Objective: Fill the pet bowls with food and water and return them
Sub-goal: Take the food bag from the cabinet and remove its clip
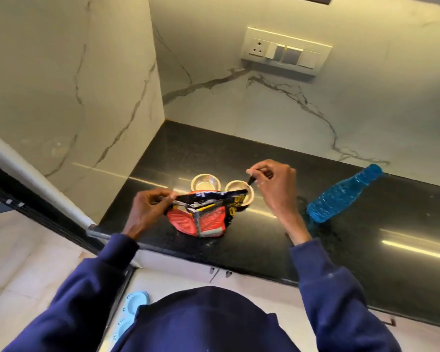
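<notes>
Red and black, the food pouch [201, 214] stands near the counter's [366, 250] front edge, just before 2 steel bowls [205, 182]; a blue bottle [341, 196] lies to the right. To tear cleanly, keep the pouch upright and pull sideways, not upward. The left hand [148, 207] pinches the top's left corner; the right hand [272, 184], raised over the right bowl, pinches a torn strip.
</notes>
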